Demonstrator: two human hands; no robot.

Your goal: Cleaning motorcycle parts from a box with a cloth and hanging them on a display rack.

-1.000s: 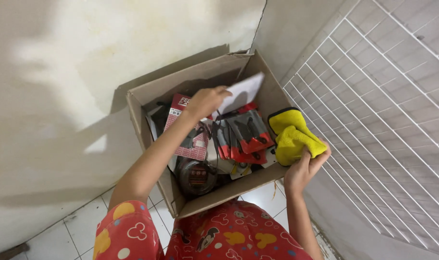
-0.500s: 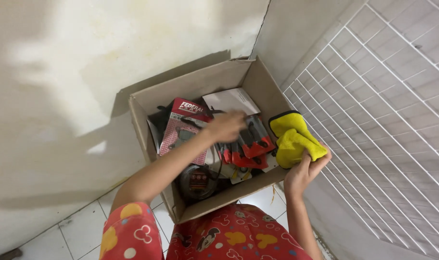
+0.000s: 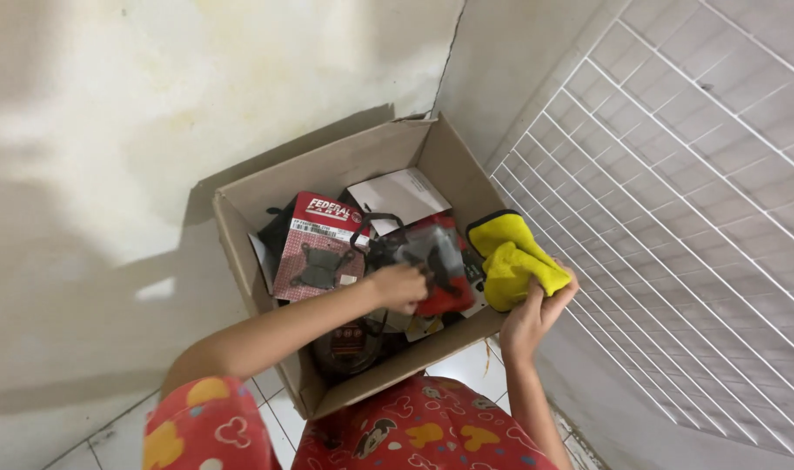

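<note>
An open cardboard box [image 3: 327, 165] rests on my lap against a wall corner. Inside it, my left hand [image 3: 400, 285] grips a red blister pack with black parts [image 3: 438, 261] and lifts it from the pile. My right hand [image 3: 536, 315] holds a folded yellow cloth [image 3: 512, 258] over the box's right edge. Another red carded pack showing a grey part [image 3: 317, 251] lies flat at the box's left side, and a white sheet [image 3: 398, 197] lies at the back.
A white wire grid panel [image 3: 675, 200] leans along the right. A pale stained wall [image 3: 170, 96] stands behind the box. White floor tiles [image 3: 475, 365] show below the box, next to my red patterned clothing [image 3: 414, 431].
My left hand drew back from the far side of the box toward me and took hold of the red pack in the middle. My right hand and the cloth stayed put.
</note>
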